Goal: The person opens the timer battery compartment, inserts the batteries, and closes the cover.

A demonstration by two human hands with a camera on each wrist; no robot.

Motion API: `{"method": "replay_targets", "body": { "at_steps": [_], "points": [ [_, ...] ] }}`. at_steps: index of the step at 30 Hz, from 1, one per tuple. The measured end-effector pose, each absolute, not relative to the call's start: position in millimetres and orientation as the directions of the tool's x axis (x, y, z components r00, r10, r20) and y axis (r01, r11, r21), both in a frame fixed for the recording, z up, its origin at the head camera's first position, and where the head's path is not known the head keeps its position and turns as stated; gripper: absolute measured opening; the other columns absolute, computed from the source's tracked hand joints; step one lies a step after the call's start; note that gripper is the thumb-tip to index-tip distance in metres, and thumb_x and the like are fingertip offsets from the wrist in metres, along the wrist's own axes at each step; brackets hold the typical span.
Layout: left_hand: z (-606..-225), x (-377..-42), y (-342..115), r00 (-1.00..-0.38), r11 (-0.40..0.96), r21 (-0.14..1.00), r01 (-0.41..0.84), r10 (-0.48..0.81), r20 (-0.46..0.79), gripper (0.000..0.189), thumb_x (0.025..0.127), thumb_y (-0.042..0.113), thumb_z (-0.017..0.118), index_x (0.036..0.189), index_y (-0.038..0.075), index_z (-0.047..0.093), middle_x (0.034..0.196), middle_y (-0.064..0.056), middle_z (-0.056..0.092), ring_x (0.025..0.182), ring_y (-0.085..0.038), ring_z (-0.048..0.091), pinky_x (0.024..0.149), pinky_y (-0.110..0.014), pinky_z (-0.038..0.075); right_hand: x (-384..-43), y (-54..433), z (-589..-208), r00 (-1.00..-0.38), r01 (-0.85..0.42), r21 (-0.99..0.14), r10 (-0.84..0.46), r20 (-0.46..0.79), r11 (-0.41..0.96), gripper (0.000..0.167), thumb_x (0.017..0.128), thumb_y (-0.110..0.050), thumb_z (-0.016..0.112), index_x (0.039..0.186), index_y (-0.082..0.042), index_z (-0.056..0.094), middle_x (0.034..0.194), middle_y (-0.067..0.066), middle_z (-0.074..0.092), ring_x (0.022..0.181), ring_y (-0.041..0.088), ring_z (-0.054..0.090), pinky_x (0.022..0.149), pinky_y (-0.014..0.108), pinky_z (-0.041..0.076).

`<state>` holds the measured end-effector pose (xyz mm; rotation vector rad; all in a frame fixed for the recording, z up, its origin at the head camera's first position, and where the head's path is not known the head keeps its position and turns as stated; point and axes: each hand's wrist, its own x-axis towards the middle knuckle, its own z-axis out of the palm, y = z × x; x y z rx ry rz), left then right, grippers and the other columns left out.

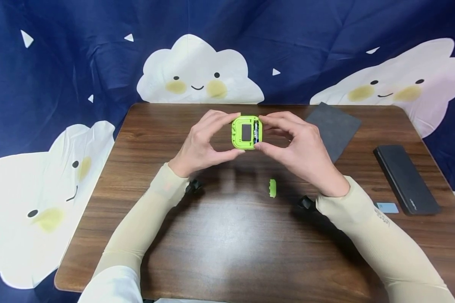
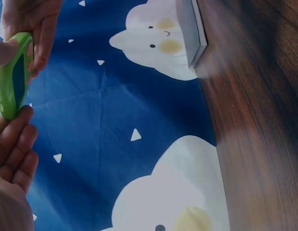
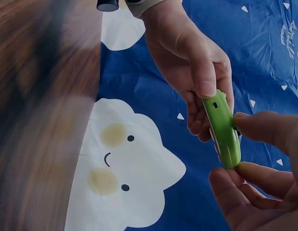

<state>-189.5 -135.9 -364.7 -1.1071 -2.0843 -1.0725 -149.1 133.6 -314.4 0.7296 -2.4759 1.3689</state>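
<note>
A small green digital timer (image 1: 236, 143) is held up over the table with its back facing me. A battery (image 1: 255, 132) lies in its uncovered slot on the right side. My left hand (image 1: 202, 143) grips the left part between fingertips above and thumb below. At the right part, my right hand (image 1: 307, 147) pinches the timer by the slot, fingers at the top and thumb at the lower end. The left wrist view shows the timer (image 2: 9, 91) edge-on, with a dark panel. A loose green battery cover (image 1: 273, 188) lies on the table beneath the right hand.
The brown wooden table (image 1: 220, 252) carries a dark grey sheet (image 1: 333, 128) behind my right hand. Farther right are a black box (image 1: 407, 179) and a small light-blue card (image 1: 387, 207). A blue cloth (image 1: 288, 25) with cloud faces hangs behind the table.
</note>
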Motion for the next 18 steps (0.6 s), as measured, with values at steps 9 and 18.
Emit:
{"method": "replay_targets", "body": {
  "at_steps": [9, 18],
  "points": [
    [-363.9, -189.3, -135.7, -0.517, 0.340, 0.399, 0.851, 0.416, 0.748, 0.077, 0.079, 0.020, 0.102, 0.146, -0.001, 0.070, 0.125, -0.013, 0.078, 0.122, -0.027, 0.068, 0.112, -0.036, 0.057, -154.3, 132.6, -321.8, -0.889, -0.441, -0.845, -0.279, 0.364, 0.303, 0.053, 0.087, -0.001, 0.094, 0.137, -0.009, 0.079, 0.133, 0.004, 0.076, 0.113, 0.015, 0.077, 0.105, 0.022, 0.062],
    [-364.0, -189.6, -135.6, -0.520, 0.345, 0.400, 0.849, 0.413, 0.748, 0.078, 0.079, 0.021, 0.102, 0.147, 0.000, 0.070, 0.125, -0.013, 0.078, 0.122, -0.027, 0.068, 0.112, -0.037, 0.057, -156.5, 129.7, -326.2, -0.911, -0.358, -0.927, -0.260, 0.320, 0.116, 0.055, 0.085, 0.010, 0.090, 0.138, -0.001, 0.076, 0.130, 0.004, 0.076, 0.113, 0.014, 0.076, 0.105, 0.022, 0.062]
  ]
}}
